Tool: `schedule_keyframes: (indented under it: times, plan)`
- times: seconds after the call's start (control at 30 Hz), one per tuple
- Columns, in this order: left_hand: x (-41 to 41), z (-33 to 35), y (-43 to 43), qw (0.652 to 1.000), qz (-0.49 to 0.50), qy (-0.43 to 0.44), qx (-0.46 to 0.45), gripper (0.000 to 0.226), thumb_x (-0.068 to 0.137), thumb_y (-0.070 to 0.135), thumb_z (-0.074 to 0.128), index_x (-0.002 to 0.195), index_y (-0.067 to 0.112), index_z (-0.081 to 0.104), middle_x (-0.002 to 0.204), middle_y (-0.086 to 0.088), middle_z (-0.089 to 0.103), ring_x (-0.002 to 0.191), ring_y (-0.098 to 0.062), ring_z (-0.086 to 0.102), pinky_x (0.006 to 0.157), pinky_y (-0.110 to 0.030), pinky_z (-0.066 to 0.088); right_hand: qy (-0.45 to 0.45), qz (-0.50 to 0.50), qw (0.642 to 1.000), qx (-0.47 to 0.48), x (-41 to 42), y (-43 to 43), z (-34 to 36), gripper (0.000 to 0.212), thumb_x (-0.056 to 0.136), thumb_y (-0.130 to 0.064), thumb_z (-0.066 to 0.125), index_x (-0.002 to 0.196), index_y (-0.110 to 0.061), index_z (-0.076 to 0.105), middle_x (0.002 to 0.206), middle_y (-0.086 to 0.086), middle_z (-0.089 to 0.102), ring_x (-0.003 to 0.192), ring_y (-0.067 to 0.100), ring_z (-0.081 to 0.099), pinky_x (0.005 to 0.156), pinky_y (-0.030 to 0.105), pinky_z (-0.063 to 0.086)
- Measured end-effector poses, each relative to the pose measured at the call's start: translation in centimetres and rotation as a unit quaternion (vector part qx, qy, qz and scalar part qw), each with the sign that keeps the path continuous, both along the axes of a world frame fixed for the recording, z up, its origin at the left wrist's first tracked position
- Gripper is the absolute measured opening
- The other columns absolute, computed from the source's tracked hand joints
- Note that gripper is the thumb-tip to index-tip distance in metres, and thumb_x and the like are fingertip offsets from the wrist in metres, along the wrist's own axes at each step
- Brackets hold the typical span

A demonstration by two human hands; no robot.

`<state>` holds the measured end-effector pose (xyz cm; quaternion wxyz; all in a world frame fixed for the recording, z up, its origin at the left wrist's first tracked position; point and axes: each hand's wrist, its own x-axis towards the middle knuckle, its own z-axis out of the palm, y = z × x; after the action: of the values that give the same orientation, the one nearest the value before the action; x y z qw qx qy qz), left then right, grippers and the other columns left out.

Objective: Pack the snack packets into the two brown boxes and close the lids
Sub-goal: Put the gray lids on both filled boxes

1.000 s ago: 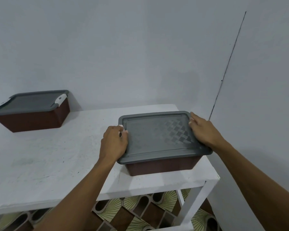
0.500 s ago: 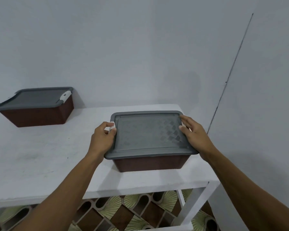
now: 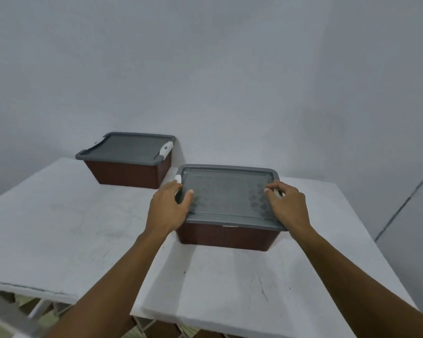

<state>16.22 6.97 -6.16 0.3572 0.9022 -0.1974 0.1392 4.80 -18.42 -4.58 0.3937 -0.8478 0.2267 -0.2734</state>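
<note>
Two brown boxes with grey lids stand on the white table (image 3: 59,228). The near box (image 3: 227,236) sits at the centre, lid on. My left hand (image 3: 167,208) grips its left end, thumb on the lid beside the white latch (image 3: 178,178). My right hand (image 3: 287,203) grips the right end, fingers curled over the other white latch. The far box (image 3: 130,170) stands against the wall at the back left, lid on, with a white latch on its right end. No snack packets are in view.
The grey wall (image 3: 205,69) runs right behind the table. The table's front edge (image 3: 230,320) is near my arms, with patterned floor tiles (image 3: 47,320) below. The right edge drops off beside a wall corner.
The near box has gone from the table's right front corner toward the middle, closer to the far box. Both hands stayed on its ends; the view shifted right.
</note>
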Motion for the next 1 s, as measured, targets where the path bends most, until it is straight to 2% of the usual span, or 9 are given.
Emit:
schedule_keyframes:
  times: [0.1, 0.17, 0.23, 0.33, 0.43, 0.6, 0.77, 0.87, 1.0]
  plan:
    - [4.5, -0.2, 0.0, 0.997, -0.023, -0.049, 0.062, 0.038, 0.093, 0.047, 0.042, 0.088, 0.014, 0.059, 0.091, 0.000, 0.062, 0.089, -0.023, 0.059, 0.098, -0.042, 0.044, 0.013, -0.002, 0.999, -0.032, 4.1, -0.3, -0.3, 0.020, 0.093, -0.025, 0.060, 0.105, -0.013, 0.071, 0.111, 0.005, 0.070, 0.089, 0.012, 0.056, 0.087, 0.023, 0.042]
    - [7.7, -0.1, -0.3, 0.989, -0.018, -0.078, 0.124, 0.050, 0.091, 0.050, 0.029, 0.095, 0.014, 0.063, 0.101, -0.002, 0.065, 0.103, -0.021, 0.060, 0.118, -0.047, 0.021, 0.025, -0.007, 0.999, -0.048, 7.2, -0.7, -0.5, 0.022, 0.093, -0.028, 0.059, 0.104, -0.014, 0.071, 0.109, 0.004, 0.071, 0.087, 0.012, 0.056, 0.086, 0.023, 0.043]
    - [10.7, 0.5, -0.7, 0.977, -0.007, -0.103, 0.189, 0.056, 0.090, 0.052, 0.022, 0.091, 0.016, 0.065, 0.102, 0.000, 0.067, 0.109, -0.018, 0.059, 0.120, -0.050, 0.002, 0.035, -0.014, 0.997, -0.064, 10.2, -1.1, -0.6, 0.023, 0.093, -0.031, 0.059, 0.104, -0.015, 0.071, 0.108, 0.004, 0.071, 0.085, 0.012, 0.057, 0.084, 0.024, 0.044]
    - [14.8, 1.5, -1.2, 0.954, -0.015, -0.135, 0.269, 0.063, 0.092, 0.053, 0.022, 0.088, 0.012, 0.069, 0.109, -0.006, 0.068, 0.119, -0.020, 0.057, 0.118, -0.054, -0.005, 0.049, -0.024, 0.996, -0.077, 14.3, -1.2, -0.5, 0.024, 0.092, -0.034, 0.058, 0.103, -0.017, 0.071, 0.107, 0.003, 0.071, 0.086, 0.013, 0.058, 0.084, 0.027, 0.046]
    - [18.4, 2.0, -1.3, 0.938, -0.023, -0.157, 0.308, 0.067, 0.093, 0.053, 0.023, 0.100, 0.007, 0.071, 0.125, -0.011, 0.064, 0.130, -0.021, 0.050, 0.118, -0.053, -0.003, 0.051, -0.034, 0.995, -0.073, 17.4, -1.2, -0.6, 0.024, 0.092, -0.035, 0.058, 0.103, -0.017, 0.070, 0.107, 0.003, 0.071, 0.085, 0.013, 0.059, 0.082, 0.024, 0.044]
    - [21.8, 2.3, -2.5, 0.938, -0.043, -0.154, 0.308, 0.060, 0.092, 0.054, 0.025, 0.079, 0.014, 0.067, 0.097, -0.008, 0.068, 0.102, -0.021, 0.061, 0.116, -0.050, 0.020, 0.059, -0.054, 0.993, -0.082, 20.3, -2.0, -0.4, 0.026, 0.093, -0.032, 0.059, 0.105, -0.012, 0.071, 0.116, 0.008, 0.069, 0.099, 0.025, 0.065, 0.085, 0.028, 0.044]
    - [22.2, 2.0, -3.0, 0.945, -0.039, -0.160, 0.283, 0.058, 0.092, 0.055, 0.027, 0.078, 0.015, 0.066, 0.092, -0.006, 0.068, 0.093, -0.021, 0.061, 0.106, -0.046, 0.035, 0.087, -0.058, 0.985, -0.138, 21.3, -3.0, -0.6, 0.027, 0.095, -0.032, 0.054, 0.108, -0.015, 0.070, 0.119, 0.007, 0.069, 0.093, 0.025, 0.065, 0.086, 0.034, 0.048]
    - [22.6, 1.8, -2.6, 0.949, -0.054, -0.148, 0.274, 0.064, 0.091, 0.059, 0.020, 0.088, 0.014, 0.066, 0.099, -0.006, 0.068, 0.100, -0.022, 0.060, 0.107, -0.046, 0.034, 0.099, -0.070, 0.978, -0.172, 21.3, -2.9, -0.7, 0.028, 0.095, -0.036, 0.052, 0.106, -0.017, 0.070, 0.106, 0.006, 0.072, 0.085, 0.022, 0.064, 0.082, 0.035, 0.050]
    - [23.4, 1.5, 0.4, 0.954, -0.093, -0.111, 0.261, 0.082, 0.087, 0.068, 0.006, 0.126, 0.015, 0.054, 0.130, -0.006, 0.060, 0.122, -0.024, 0.054, 0.115, -0.049, 0.024, 0.102, -0.094, 0.952, -0.273, 20.7, -1.7, -0.4, 0.037, 0.095, -0.043, 0.045, 0.094, -0.017, 0.071, 0.085, 0.004, 0.072, 0.074, 0.021, 0.062, 0.080, 0.040, 0.050]
